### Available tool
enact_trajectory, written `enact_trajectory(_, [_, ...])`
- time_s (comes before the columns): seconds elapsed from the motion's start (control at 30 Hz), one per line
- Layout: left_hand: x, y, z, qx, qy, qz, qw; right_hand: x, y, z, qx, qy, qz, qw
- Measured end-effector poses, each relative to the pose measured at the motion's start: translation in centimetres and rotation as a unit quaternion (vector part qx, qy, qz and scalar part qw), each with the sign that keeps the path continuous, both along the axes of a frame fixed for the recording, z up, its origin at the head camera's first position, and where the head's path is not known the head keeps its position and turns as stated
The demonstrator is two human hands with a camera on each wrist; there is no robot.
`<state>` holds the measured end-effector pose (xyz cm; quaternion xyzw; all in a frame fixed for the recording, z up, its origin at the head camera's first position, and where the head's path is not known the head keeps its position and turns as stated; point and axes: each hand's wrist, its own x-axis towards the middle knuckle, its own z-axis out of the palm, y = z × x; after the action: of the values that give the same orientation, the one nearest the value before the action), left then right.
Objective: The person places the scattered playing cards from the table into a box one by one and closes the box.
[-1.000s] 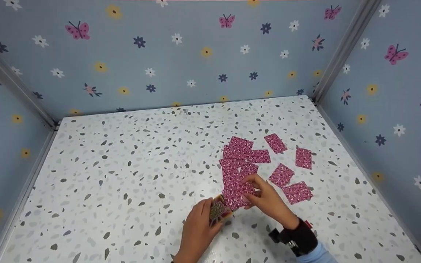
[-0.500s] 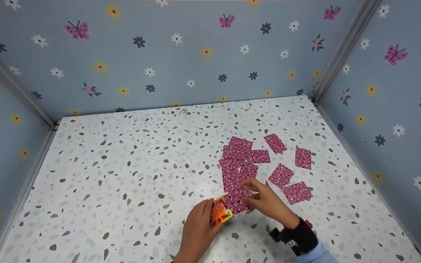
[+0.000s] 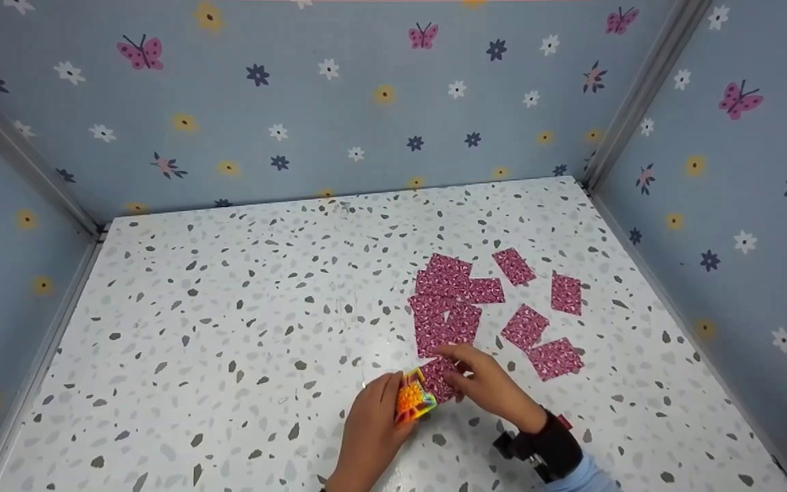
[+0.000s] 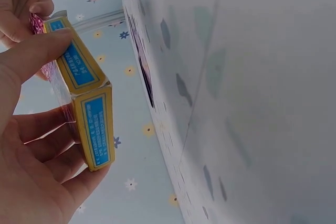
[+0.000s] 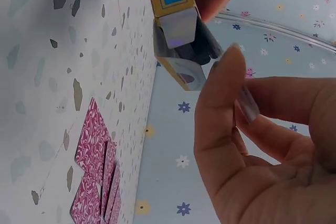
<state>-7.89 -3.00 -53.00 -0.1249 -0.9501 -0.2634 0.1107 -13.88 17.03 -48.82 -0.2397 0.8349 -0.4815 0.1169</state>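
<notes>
My left hand (image 3: 368, 427) grips a small card box (image 3: 410, 402), thumb on one narrow side and fingers on the other. The box is yellow-edged with blue printed panels (image 4: 95, 129) and a shiny orange front. Its end faces my right hand (image 3: 492, 386), and a white flap (image 5: 178, 29) stands folded out there. Between thumb and fingers, my right hand pinches a pink-patterned playing card (image 3: 436, 378) edge-on at the box's mouth. In the head view, the card overlaps the box's end. Whether more than one card is held, I cannot tell.
Overlapping pink-backed cards (image 3: 443, 280) lie face down just beyond my hands. Several single cards (image 3: 565, 294) are scattered to their right. The speckled white table (image 3: 229, 307) is enclosed by blue flowered panels (image 3: 339, 102) at the back and sides.
My right hand has moved left and slightly down, bringing the pinched card against the box's end. The box has tilted, its front turning from dull green to bright orange. The scattered cards stay put.
</notes>
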Motion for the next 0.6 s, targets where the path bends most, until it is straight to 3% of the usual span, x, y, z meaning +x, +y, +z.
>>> enact_trajectory(0.33, [0.0,0.0,0.0,0.000,-0.010,-0.002,0.9999,0.3,-1.1,-0.5,0.040,0.022,-0.034,0.998])
enact_trajectory(0.6, [-0.1,0.0,-0.3,0.003,0.028,0.003,0.9996,0.6,-1.7,-0.6,0.046,0.072,-0.026,0.996])
